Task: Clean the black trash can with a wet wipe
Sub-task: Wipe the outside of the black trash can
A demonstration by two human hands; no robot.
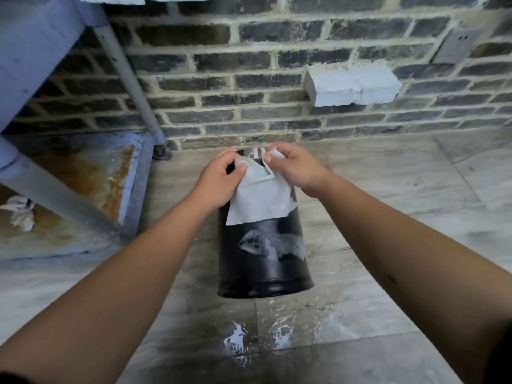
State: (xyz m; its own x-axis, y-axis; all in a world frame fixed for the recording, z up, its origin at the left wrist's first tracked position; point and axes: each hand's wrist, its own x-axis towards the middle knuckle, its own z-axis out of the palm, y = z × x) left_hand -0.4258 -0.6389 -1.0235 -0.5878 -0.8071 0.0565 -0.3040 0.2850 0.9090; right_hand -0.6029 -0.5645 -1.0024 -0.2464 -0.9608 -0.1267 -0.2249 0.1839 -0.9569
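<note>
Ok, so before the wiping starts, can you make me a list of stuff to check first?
1. Wet wipe opened out: ok, it hangs mostly unfolded.
2. Both hands have a grip on it: ok, the left hand and right hand each pinch a top corner.
3. Black trash can within reach: ok, it stands on the floor under the wipe.
4. Dirty spot found: ok, a pale smudge shows on the can's side.
5. Wipe wet enough: cannot tell.
6. Floor dry: not ok, puddles lie in front of the can.
</note>
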